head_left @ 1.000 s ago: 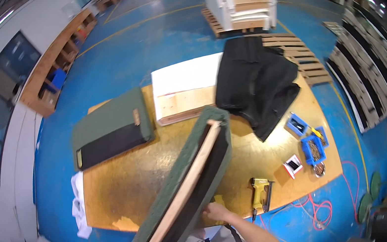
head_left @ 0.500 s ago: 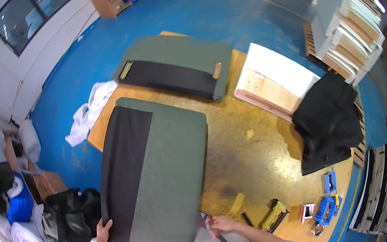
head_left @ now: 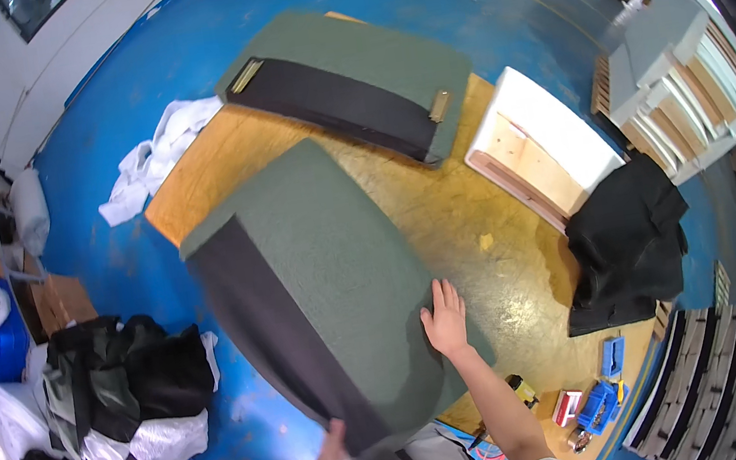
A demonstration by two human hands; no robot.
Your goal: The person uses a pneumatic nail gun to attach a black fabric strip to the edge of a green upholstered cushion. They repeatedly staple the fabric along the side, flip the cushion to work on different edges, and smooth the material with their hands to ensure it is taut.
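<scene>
A thick upholstered panel (head_left: 346, 243), grey-green with a black cloth band (head_left: 271, 311) along its left side, lies slanted over the wooden table in front of me. At its near left corner my left hand (head_left: 330, 449) grips the edge, thumb up on the black band; the other fingers are hidden, and the hand is slightly blurred. My right hand (head_left: 445, 317) lies flat on the right side of the panel with fingers stretched out. Farther back, a second green panel (head_left: 361, 55) with a similar black band rests on the table, bearing two small bundles of strips (head_left: 439, 106).
On the wooden table (head_left: 478, 204) stand a white foam-and-wood piece (head_left: 552, 122) and black cloth (head_left: 626, 239) at right. A nail gun (head_left: 522, 391), partly behind my right arm, and blue bins (head_left: 598, 407) are near right. Cloth heaps (head_left: 137, 374) lie left; stacked frames (head_left: 665, 81) stand far right.
The panel has turned, its far end swinging left and its near end right. My right hand has moved from near my waist onto its right side; my left hand has moved right with the corner.
</scene>
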